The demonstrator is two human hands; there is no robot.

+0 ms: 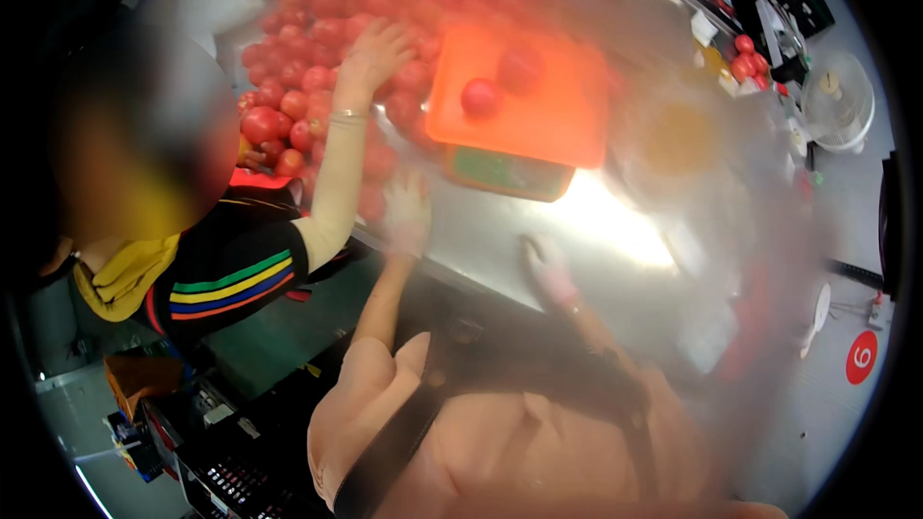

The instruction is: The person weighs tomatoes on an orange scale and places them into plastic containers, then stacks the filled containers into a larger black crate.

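A haze blurs much of the head view. My left hand (407, 214), in a pale glove, is at the near edge of a heap of red tomatoes (293, 77). Its fingers look stretched out toward them, with nothing visible in its grasp. My right hand (550, 271), also gloved, is low over the bare metal table (481, 240), fingers extended and holding nothing I can see. Beyond my hands an orange plastic tray (567, 125) carries two tomatoes (482, 97). It rests on a green container (505, 173) that shows below its near edge.
At my left a co-worker in a black top with striped sleeve (231, 284) rests a hand (375, 56) on the tomatoes. More tomatoes (745, 65) and a white fan (835, 101) are at the far right. Black crates (240, 481) stand at lower left.
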